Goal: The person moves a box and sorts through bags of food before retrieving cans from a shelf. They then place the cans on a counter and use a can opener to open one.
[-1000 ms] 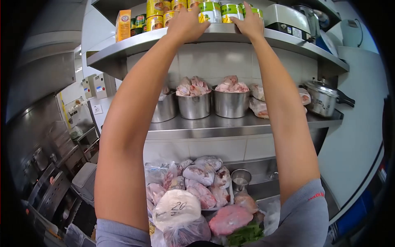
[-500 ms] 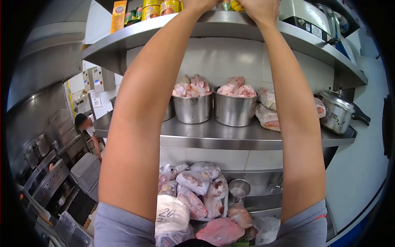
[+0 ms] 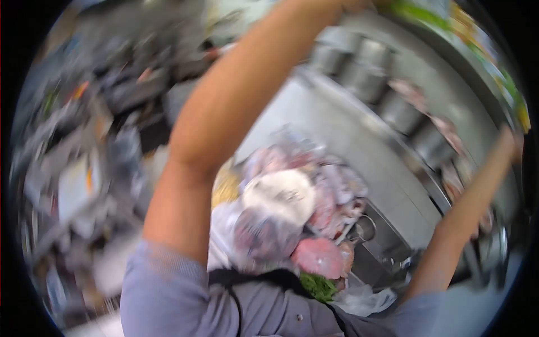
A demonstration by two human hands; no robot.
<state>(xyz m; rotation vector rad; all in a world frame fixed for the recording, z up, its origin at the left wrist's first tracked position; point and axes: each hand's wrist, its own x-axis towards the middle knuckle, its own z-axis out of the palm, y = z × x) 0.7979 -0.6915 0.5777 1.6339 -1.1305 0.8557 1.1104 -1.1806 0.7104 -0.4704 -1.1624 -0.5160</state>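
1. The left hand (image 3: 359, 4) is at the top edge of the view, partly cut off and blurred. How far its fingers are open, I cannot tell.
2. Just beside this hand is a green thing (image 3: 421, 16). Whether the hand holds it or only is near it, the blur does not show.
3. The right hand (image 3: 508, 141) is raised at the far right, well apart from the left one. Its fingers are blurred together, so I cannot tell if they are spread or pinching.
4. The cans (image 3: 469, 31), with yellow and green colours, are on the upper shelf (image 3: 443, 53), along the upper right. The right hand is close to their lower end; contact is not clear.
5. Under this shelf stand metal pots (image 3: 397, 112) on the middle shelf (image 3: 359, 112). Pale pink meat (image 3: 410, 92) shows above some rims.
6. Lower, between the arms, a round white bundle (image 3: 283, 196) with dark marks lies beside wrapped meat (image 3: 337, 188).
7. Next to them are a pink piece (image 3: 319, 257), green leaves (image 3: 318, 285), a clear plastic bag (image 3: 365, 300) and a small metal cup (image 3: 365, 227).
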